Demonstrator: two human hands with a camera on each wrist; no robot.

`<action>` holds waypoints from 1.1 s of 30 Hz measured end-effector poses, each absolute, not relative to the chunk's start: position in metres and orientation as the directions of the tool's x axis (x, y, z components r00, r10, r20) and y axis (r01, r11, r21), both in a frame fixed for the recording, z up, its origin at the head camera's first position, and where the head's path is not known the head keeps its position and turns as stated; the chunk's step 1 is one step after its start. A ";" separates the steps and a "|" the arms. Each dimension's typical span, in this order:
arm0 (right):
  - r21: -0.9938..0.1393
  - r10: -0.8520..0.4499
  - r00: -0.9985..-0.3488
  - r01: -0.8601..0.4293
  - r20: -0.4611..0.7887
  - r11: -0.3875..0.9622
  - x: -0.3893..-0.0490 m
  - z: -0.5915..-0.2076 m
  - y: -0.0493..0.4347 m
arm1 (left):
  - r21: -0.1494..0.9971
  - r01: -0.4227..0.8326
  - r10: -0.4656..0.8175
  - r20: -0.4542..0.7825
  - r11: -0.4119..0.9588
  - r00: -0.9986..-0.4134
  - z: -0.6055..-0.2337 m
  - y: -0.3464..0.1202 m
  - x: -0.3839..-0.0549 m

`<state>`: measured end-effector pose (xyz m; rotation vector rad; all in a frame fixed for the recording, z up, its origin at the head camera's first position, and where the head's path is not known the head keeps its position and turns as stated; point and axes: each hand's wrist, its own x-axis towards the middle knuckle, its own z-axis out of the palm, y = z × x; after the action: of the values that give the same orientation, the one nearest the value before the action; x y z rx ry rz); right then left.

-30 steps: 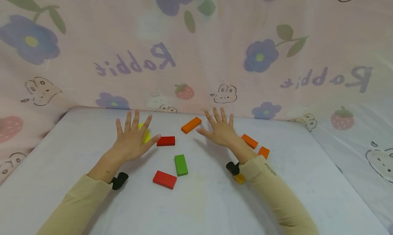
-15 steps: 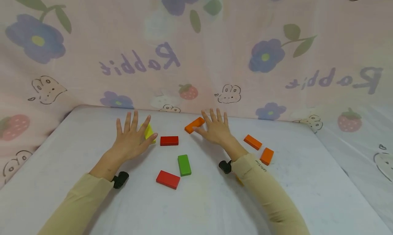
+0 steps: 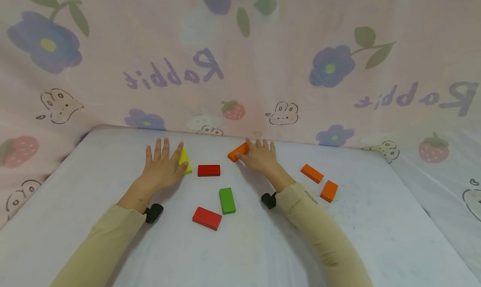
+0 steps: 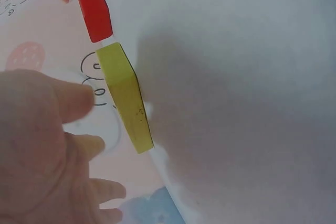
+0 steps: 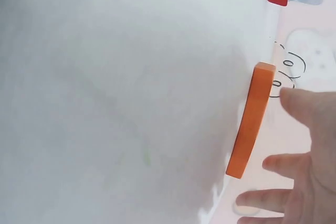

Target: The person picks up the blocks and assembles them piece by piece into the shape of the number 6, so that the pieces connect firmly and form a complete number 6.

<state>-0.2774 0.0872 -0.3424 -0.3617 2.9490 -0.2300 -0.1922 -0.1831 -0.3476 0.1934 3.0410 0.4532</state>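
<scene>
In the head view my left hand is over the far left of the table, fingers spread, thumb and index finger overlapping a yellow block. The left wrist view shows that yellow block lengthwise beside the thumb, with nothing gripped. My right hand reaches over an orange block near the back edge, its thumb overlapping the block's near side. Seen from the right wrist, the orange block lies in front of the spread thumb and fingers, which are not closed round it.
Between the hands lies a dark red block. Nearer are a green block and a red block. Two more orange blocks, one long and another, lie right of the right forearm. A patterned cloth hangs behind the white table.
My right hand has moved left and lowered toward the orange block, its fingers now bending more. My left hand has shifted slightly toward the yellow block. The blocks have not been moved.
</scene>
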 end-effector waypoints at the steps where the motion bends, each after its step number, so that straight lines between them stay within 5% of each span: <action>1: -0.172 -0.247 -0.958 -0.222 -0.144 0.960 -0.278 -0.343 0.086 | 0.292 0.111 0.130 -0.044 0.950 -0.991 -0.348 -0.183 -0.192; 19: -0.179 -0.225 -0.960 -0.196 -0.164 0.964 -0.288 -0.347 0.089 | 0.333 0.056 0.107 -0.137 0.941 -0.985 -0.348 -0.182 -0.197; 33: -0.273 -0.258 -0.948 -0.203 -0.183 0.940 -0.289 -0.342 0.097 | 0.325 0.159 0.204 -0.110 0.932 -0.973 -0.348 -0.177 -0.206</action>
<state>-0.2890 0.0967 -0.3418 -0.3469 2.8789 -0.3716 -0.2055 -0.1769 -0.3481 0.2781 2.9478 0.4789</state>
